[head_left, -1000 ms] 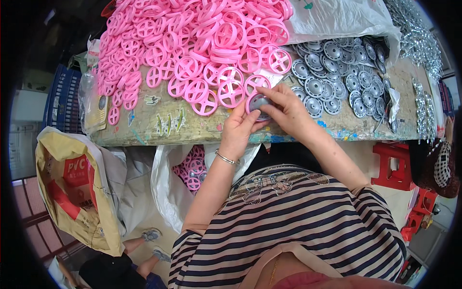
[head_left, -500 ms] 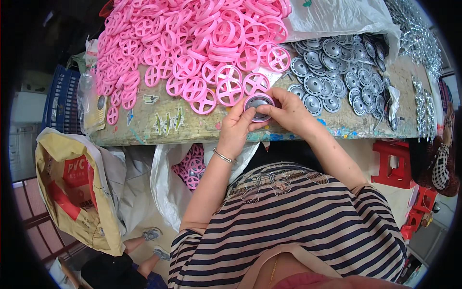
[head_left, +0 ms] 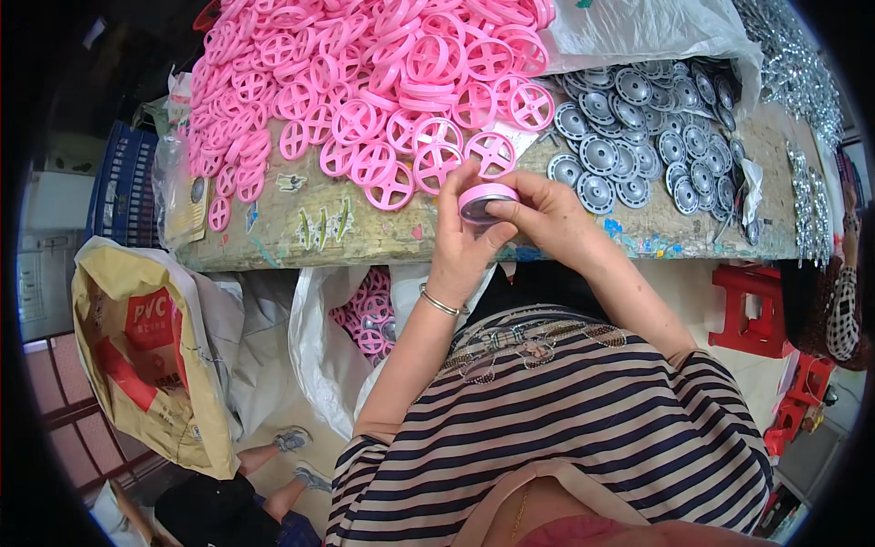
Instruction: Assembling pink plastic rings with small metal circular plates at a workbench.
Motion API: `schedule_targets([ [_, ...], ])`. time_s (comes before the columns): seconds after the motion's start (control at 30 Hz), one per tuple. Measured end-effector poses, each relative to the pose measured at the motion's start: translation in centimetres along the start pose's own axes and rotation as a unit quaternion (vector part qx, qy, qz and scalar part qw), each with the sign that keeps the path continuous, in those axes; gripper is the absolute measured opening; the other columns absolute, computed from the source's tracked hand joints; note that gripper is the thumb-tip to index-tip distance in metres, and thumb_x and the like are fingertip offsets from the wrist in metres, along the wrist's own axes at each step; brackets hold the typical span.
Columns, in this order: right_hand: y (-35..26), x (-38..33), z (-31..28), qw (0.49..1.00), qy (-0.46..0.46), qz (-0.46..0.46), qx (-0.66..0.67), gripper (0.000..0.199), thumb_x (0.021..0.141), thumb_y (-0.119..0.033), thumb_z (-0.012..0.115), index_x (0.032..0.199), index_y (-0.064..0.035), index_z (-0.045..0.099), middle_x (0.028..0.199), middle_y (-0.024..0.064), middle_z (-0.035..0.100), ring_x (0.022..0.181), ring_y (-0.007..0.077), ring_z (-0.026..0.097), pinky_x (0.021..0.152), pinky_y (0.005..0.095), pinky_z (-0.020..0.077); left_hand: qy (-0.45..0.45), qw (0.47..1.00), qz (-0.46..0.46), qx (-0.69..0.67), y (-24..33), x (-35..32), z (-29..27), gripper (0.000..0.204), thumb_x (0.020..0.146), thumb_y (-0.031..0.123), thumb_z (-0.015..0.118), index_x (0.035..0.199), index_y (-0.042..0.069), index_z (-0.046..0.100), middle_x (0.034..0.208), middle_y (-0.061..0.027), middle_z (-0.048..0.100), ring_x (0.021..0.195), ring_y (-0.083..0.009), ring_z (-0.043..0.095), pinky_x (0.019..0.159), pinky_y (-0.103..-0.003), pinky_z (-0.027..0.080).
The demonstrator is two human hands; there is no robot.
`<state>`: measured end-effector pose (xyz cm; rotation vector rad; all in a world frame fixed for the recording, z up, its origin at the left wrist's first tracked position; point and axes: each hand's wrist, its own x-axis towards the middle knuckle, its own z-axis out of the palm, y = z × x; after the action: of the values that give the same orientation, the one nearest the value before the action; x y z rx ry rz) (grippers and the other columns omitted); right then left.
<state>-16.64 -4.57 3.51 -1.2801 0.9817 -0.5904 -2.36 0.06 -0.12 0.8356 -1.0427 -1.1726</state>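
Note:
Between my hands, just above the table's near edge, is a pink wheel rim (head_left: 472,194) with a dark grey disc (head_left: 475,211) set in it, tilted on edge. My right hand (head_left: 551,219) pinches it from the right, thumb on the disc. My left hand (head_left: 463,246) steadies it from the left, its fingers at the rim and its thumb just below; part of that contact is hidden. Beyond the hands lies a big heap of pink spoked rims (head_left: 365,118). To the right of them are piled round grey discs (head_left: 629,137).
The worn wooden table (head_left: 383,242) has stickers and paint marks. Below its edge, a white sack (head_left: 314,356) holds assembled pink wheels (head_left: 372,342). A tan paper sack (head_left: 196,392) stands open at left. Red stools (head_left: 743,310), silver tinsel (head_left: 791,77) and a person's arm (head_left: 846,310) are at right.
The wheel has tipped from facing up to standing more on edge. My left thumb has come off the disc and moved down; my right thumb stays on it.

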Motion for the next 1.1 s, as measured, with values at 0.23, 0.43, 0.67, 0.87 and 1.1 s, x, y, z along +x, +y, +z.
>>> schedule_targets([
  [0.23, -1.0, -1.0, -0.3, 0.992, -0.006, -0.118, -0.043, 0.023, 0.090, -0.010, 0.061, 0.112, -0.0007, 0.063, 0.089, -0.0002, 0.065, 0.078, 0.0047, 0.057, 0.070, 0.0214, 0.0488, 0.036, 0.998, -0.050, 0.001, 1.9, 0.2, 1.4, 0.037, 0.085, 0.011, 0.070, 0.118, 0.001, 0.058, 0.118, -0.0095, 0.061, 0.103, -0.0160, 0.059, 0.091, -0.029, 0.047],
  [0.43, 0.3, -0.8, 0.4, 0.997, 0.000, -0.080, -0.002, 0.022, 0.088, -0.014, 0.065, 0.105, -0.0003, 0.065, 0.085, 0.0048, 0.066, 0.078, 0.0094, 0.062, 0.069, 0.0252, 0.0511, 0.048, 0.996, -0.061, 0.053, 2.3, -0.9, 0.8, 0.028, 0.092, 0.009, 0.060, 0.118, 0.002, 0.059, 0.116, -0.0108, 0.064, 0.103, -0.0144, 0.060, 0.090, -0.027, 0.047],
  [0.67, 0.5, 4.5, -5.6, 0.893, 0.182, -0.243, -0.332, 0.050, 0.083, -0.023, 0.070, 0.124, -0.0022, 0.053, 0.121, 0.0150, 0.055, 0.104, 0.0242, 0.056, 0.084, 0.0310, 0.0487, 0.231, 0.950, -0.009, 0.212, 4.4, -5.2, -5.5, 0.026, 0.096, 0.007, 0.049, 0.119, -0.004, 0.055, 0.113, -0.0145, 0.064, 0.103, -0.0181, 0.060, 0.092, -0.030, 0.047],
  [0.87, 0.8, 8.8, -7.8, 0.793, 0.200, -0.233, -0.526, 0.069, 0.073, -0.030, 0.075, 0.128, 0.0008, 0.047, 0.125, 0.0187, 0.053, 0.115, 0.0373, 0.046, 0.097, 0.0421, 0.0397, 0.245, 0.835, -0.106, 0.481, 6.6, -11.8, -13.4, 0.029, 0.097, 0.009, 0.048, 0.122, -0.004, 0.051, 0.114, -0.0158, 0.062, 0.106, -0.0213, 0.060, 0.095, -0.032, 0.045],
  [1.1, -1.8, 6.5, -8.2, 0.885, 0.184, -0.211, -0.371, 0.059, 0.080, -0.032, 0.071, 0.124, 0.0038, 0.053, 0.101, 0.0151, 0.065, 0.090, 0.0258, 0.062, 0.085, 0.0361, 0.0471, 0.267, 0.918, -0.044, 0.290, 4.7, -9.7, -11.0, 0.040, 0.094, 0.008, 0.053, 0.130, -0.005, 0.042, 0.128, -0.0182, 0.051, 0.114, -0.0254, 0.054, 0.096, -0.035, 0.046],
])
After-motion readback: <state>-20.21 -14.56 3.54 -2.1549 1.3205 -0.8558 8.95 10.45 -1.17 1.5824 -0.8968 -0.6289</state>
